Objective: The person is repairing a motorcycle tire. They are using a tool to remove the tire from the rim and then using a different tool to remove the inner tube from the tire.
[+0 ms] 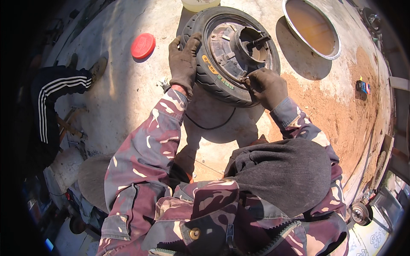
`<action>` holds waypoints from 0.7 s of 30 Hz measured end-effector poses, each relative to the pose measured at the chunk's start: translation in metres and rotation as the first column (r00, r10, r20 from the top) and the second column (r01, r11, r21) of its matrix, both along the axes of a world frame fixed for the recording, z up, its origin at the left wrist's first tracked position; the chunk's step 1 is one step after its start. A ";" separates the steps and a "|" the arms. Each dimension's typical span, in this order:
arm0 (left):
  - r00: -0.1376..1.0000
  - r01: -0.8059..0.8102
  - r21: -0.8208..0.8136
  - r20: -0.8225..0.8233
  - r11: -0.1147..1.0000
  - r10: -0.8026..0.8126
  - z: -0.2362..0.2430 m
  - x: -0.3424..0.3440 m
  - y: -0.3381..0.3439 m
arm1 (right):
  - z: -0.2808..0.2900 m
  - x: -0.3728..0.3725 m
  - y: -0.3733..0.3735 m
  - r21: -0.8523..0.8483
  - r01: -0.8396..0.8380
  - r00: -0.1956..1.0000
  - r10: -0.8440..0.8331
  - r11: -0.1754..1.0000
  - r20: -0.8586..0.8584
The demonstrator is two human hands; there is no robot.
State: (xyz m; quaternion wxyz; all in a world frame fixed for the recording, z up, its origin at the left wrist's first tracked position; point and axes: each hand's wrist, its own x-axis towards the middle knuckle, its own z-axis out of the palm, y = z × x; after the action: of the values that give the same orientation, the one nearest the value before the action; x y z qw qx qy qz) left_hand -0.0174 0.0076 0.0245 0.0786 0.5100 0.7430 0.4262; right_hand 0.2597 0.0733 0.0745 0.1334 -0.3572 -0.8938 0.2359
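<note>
A small wheel (pixel 220 90) with a black treaded tyre stands tilted on the ground in front of me, its metal hub (pixel 222 45) and protruding axle facing up and to the right. My left hand (pixel 184 62), in a dark glove, grips the tyre's left edge with the fingers over the tread. At the lower right of the rim, my gloved right hand (pixel 269 87) has its fingers closed in a pinch. Whatever sits between those fingertips is too small to name. A thin black cable (pixel 211 128) curves along the ground below the wheel.
At the upper right sits a metal basin (pixel 311 27) of brownish water. A red round lid (pixel 143 46) lies left of the wheel, and a pale container (pixel 200 4) stands behind it. Another person's leg (pixel 64 83) reaches in from the left. A small dark box (pixel 363 87) lies far right.
</note>
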 end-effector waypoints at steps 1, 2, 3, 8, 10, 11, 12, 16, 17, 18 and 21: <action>1.000 0.003 0.017 -0.017 1.000 -0.002 -0.001 0.000 0.000 | 0.001 0.000 0.003 0.051 -0.044 0.999 0.044 0.998 0.014; 1.000 -0.005 0.018 -0.018 1.000 0.005 -0.003 -0.001 0.000 | 0.002 0.000 0.005 0.093 -0.081 0.996 0.078 0.992 0.038; 1.000 -0.012 0.020 -0.018 1.000 0.012 -0.004 -0.001 0.001 | 0.003 -0.001 0.007 0.126 -0.124 0.991 0.116 0.984 0.069; 1.000 0.010 0.042 -0.014 0.999 -0.010 -0.008 -0.004 0.000 | 0.005 -0.001 0.025 0.237 -0.315 0.949 0.296 0.919 0.113; 0.997 0.039 0.060 -0.074 0.997 -0.035 -0.007 -0.004 0.000 | 0.003 -0.001 0.032 0.231 -0.359 0.932 0.332 0.905 0.146; 0.999 0.028 0.047 -0.046 0.998 -0.026 -0.007 -0.004 0.000 | 0.002 -0.001 0.034 0.219 -0.380 0.922 0.348 0.899 0.172; 1.000 0.018 0.034 -0.017 0.999 -0.017 -0.006 -0.004 0.000 | 0.001 -0.001 0.035 0.220 -0.372 0.927 0.350 0.902 0.135; 0.999 0.023 0.025 0.044 0.999 -0.024 -0.004 -0.002 0.001 | 0.002 0.001 0.031 0.112 -0.294 0.954 0.284 0.949 0.097; 0.998 0.028 0.027 0.051 0.999 -0.030 -0.004 -0.002 0.001 | 0.004 0.001 0.028 0.069 -0.259 0.963 0.252 0.964 0.095; 0.998 0.035 0.028 0.051 0.999 -0.036 -0.003 -0.002 0.000 | 0.006 0.001 0.025 0.005 -0.217 0.972 0.215 0.976 0.095; 0.998 0.056 0.044 -0.002 0.997 -0.056 -0.002 -0.003 0.000 | 0.012 -0.001 0.016 -0.120 -0.105 0.984 0.121 0.987 0.128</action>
State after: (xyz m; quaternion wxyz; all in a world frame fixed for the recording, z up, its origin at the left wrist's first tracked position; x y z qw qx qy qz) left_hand -0.0200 0.0074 0.0228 0.0791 0.5323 0.7190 0.4399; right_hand 0.2589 0.0893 0.0869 0.0385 -0.3280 -0.9050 0.2683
